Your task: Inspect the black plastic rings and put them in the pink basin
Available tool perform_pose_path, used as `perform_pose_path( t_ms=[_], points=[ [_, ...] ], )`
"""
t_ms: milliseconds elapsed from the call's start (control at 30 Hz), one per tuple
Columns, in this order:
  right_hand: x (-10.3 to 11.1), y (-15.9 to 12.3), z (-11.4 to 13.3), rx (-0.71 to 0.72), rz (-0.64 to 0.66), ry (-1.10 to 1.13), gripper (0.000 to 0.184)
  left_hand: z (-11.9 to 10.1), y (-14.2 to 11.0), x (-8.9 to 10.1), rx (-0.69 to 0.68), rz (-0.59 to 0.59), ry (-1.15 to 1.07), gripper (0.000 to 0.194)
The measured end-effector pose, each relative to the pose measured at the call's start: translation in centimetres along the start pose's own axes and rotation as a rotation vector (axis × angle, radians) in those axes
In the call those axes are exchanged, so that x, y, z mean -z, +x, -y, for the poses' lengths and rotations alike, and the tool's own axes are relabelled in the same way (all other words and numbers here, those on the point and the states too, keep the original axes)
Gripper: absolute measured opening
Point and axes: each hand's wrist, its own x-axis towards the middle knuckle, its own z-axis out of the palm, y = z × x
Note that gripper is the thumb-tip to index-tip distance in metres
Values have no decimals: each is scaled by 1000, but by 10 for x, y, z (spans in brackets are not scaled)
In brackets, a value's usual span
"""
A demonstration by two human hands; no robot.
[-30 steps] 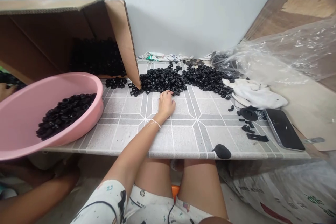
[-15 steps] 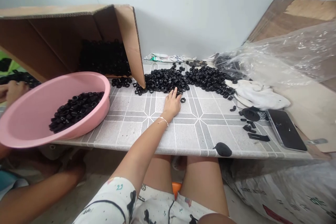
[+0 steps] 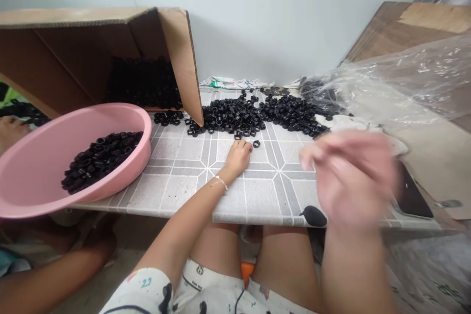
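My left hand (image 3: 238, 158) rests on the table just in front of a heap of small black ring-shaped parts (image 3: 230, 115). Its fingers are curled down, and whatever is under them is hidden. One loose black ring (image 3: 256, 143) lies right beside these fingers. Smeared by motion, my right hand (image 3: 351, 176) is raised over the right side of the table; whether it holds anything does not show. A second heap of black rings (image 3: 290, 113) adjoins the first on the right.
At left, a pink basin (image 3: 143, 157) holds more black rings, before a cardboard box (image 3: 180, 54) on its side with dark parts inside. A phone (image 3: 414, 191), clear plastic (image 3: 397, 78) and a black oval piece (image 3: 314, 216) are at right. Another person's hand (image 3: 13, 132) shows far left.
My right hand has come into view from below on the right. My left hand has drawn back slightly toward me, its fingers now curled instead of reaching to the heap.
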Motion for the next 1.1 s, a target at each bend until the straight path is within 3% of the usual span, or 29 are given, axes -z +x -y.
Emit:
perform_pose_path(
  t_ms=[67,167,300,433,633,767,867,967,1100],
  points=[
    [-15,56,-36,-72,26,-169,22,1,-3,3,-54,-38,-100,19],
    [-12,105,-101,-228,205,-659,34,2,-3,6,-84,-111,-260,15],
    [-6,125,-165,-335,376,-1144,40,5,2,5,60,-226,-529,15],
    [-15,128,-184,-274,390,-1317,37,11,5,3,257,-344,-719,20],
    [-19,122,-184,-212,275,-1269,34,12,6,2,321,-400,-799,23],
    [-38,116,-174,-81,134,-967,38,12,8,1,371,-379,-971,25],
    [-65,100,-171,-114,111,-694,34,12,10,3,413,-392,-1032,23],
    [-85,79,-176,-133,28,-618,33,14,13,6,526,-414,-1048,23],
    [-84,63,-184,-165,-38,-575,30,15,16,7,682,-377,-1071,25]
  ],
)
